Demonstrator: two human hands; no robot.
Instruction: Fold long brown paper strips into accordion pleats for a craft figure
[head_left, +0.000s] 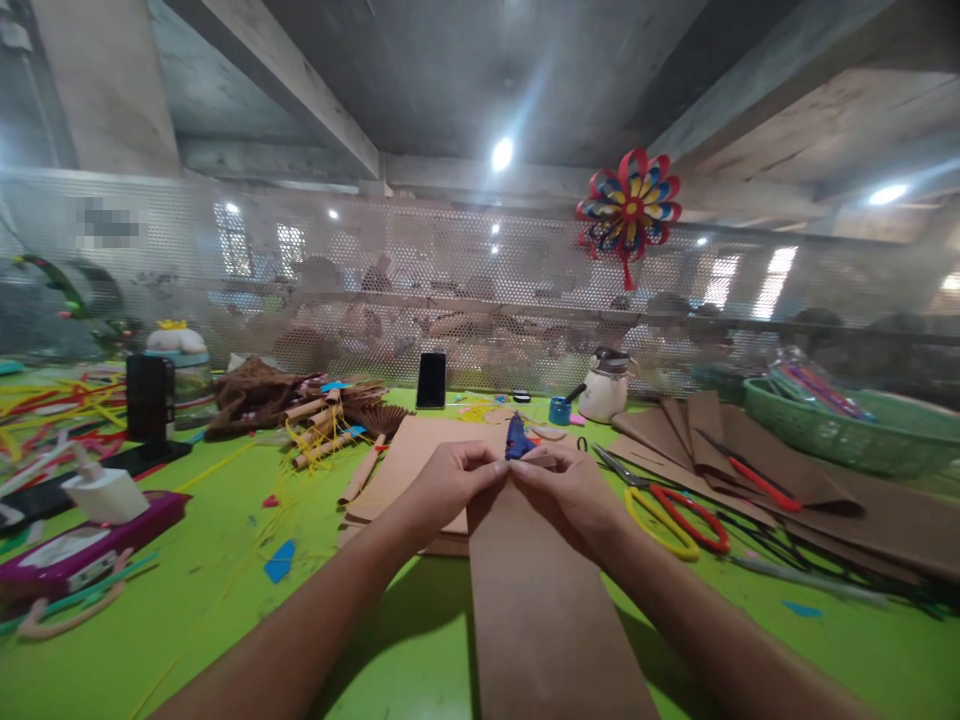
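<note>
Left hand (461, 470) and right hand (561, 478) pinch the far end of a brown paper strip (551, 620) lying toward the near edge of the desk (405, 650), apparently folding, which next calls for firm creasing

Our brown paper strip (551, 620), cropped by the bottom edge
Behind the perforated screen (442, 232), we make out only blurred shapes (319, 275).

Ceiling lamps (502, 153) flare, and soft shadows darken the green tabletop (401, 640).
</note>
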